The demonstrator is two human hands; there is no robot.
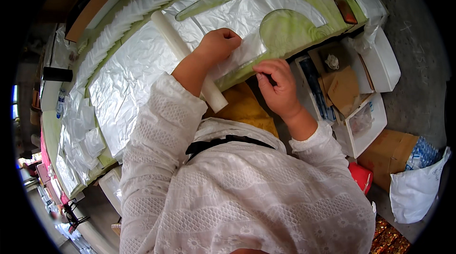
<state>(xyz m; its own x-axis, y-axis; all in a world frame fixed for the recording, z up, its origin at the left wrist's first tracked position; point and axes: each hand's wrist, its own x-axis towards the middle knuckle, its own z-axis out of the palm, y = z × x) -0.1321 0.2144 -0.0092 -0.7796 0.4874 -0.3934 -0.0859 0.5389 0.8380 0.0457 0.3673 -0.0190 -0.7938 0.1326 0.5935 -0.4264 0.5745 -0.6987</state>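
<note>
My left hand hangs over the green-covered table, its fingers curled together just above a sheet of thin clear plastic film. Whether the fingertips pinch the film, I cannot make out. Under my left wrist a long pale roll or tube lies across the film, one end jutting past the table's near edge. My right hand is off that edge, to the right of the left one. Its fingers are bent in, with the thumb close to them. Anything thin between them is hidden.
Flat clear bags lie fanned along the table's far left. A phone rests at the right end. Beside the table stand an open white foam box with cardboard in it, a brown carton and a white sack.
</note>
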